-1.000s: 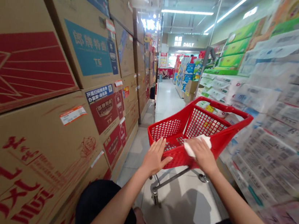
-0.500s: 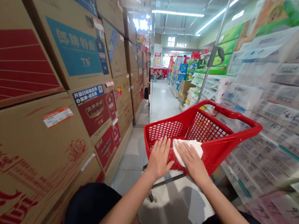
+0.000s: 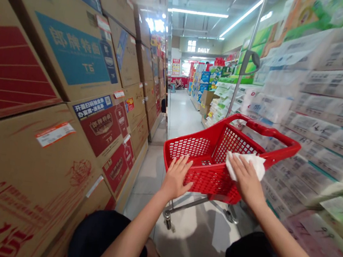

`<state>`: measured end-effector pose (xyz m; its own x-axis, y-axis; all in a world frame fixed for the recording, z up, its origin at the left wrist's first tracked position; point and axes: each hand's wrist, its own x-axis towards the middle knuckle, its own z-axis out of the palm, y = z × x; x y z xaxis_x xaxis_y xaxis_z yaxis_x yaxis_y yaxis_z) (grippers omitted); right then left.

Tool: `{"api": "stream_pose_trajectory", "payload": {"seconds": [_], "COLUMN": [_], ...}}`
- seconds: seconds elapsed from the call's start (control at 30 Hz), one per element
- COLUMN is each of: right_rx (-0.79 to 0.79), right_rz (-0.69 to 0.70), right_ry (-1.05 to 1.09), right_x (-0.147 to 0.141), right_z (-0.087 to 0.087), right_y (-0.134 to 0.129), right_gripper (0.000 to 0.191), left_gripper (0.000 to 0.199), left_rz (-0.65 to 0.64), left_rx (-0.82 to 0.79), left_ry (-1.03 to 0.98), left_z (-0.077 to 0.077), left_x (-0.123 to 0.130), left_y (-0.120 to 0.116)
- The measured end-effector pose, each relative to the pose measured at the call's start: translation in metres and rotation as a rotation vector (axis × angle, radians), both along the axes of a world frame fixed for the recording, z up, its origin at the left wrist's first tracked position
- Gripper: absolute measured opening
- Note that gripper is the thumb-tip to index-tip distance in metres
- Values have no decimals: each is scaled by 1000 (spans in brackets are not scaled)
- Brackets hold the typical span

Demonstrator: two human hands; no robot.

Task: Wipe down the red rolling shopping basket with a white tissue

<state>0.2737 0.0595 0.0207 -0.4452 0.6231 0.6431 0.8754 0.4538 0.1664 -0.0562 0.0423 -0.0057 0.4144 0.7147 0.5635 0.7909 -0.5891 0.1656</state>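
Note:
A red plastic shopping cart (image 3: pixel 212 180) with a perforated basket stands side-on in front of me. My left hand (image 3: pixel 177 179) lies on the basket's near side by its low front end, fingers stretched out and thumb apart. Under my right hand (image 3: pixel 248 178), a white cloth (image 3: pixel 259 166) is pressed against the upper side of the basket, close to the handle end. The fingers lie nearly straight over the cloth, and its edges stick out on both sides. Nothing shows inside the visible part of the basket.
Stacked cardboard boxes (image 3: pixel 95 129) form a wall on my left. On the right rise piles of wrapped tissue packs (image 3: pixel 326 128) with price labels. A metal pole (image 3: pixel 237 86) stands behind the cart. The tiled aisle (image 3: pixel 178 108) runs ahead, and my knees frame the bottom.
My right hand has slid the cloth to the right along the cart's side, toward the handle end. My left hand stays near the front end, slightly lower. The view has shifted a little.

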Motion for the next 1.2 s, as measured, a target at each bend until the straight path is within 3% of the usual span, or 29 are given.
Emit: {"api": "stream_pose_trajectory", "payload": {"seconds": [0.07,0.13,0.3,0.37,0.43,0.6,0.67,0.77,0.87,0.93,1.03,1.2], "right_rx": [-40,-54,41,73,82,-4,-34,-14,50,73,54,-61], "right_rz": [66,101,-35,-88,-96,37,97,91,-47,-106,-86,88], "right_ry": [-63,-127,-105,-53,-11,-24,-72,-117,-58,-7,49,94], "right_x": [-10,-1,71,81,68,-6,-11,21,65,76,53,-47], "right_z": [-2,3,27,30,26,7,8,19,31,32,20,-10], "right_y": [0,2,17,19,16,0,-1,6,16,19,16,-3], "right_gripper": [79,76,75,77,79,84,83,78,75,76,84,99], "left_gripper": [82,80,78,78,78,77,75,73,73,73,76,81], "left_rz": [0,3,7,14,23,39,42,39,33,34,39,51], "left_rx": [14,20,16,15,12,15,22,24,19,17,17,19], "left_ry": [-2,-1,13,16,19,29,31,32,29,26,25,39], "left_z": [1,2,4,4,4,5,6,6,6,6,5,5], "left_x": [-2,-6,-9,-6,-4,-4,-6,-9,-8,-5,0,1], "left_y": [-1,-1,-1,-1,-2,-3,-3,-4,-4,-5,-5,-6]}}
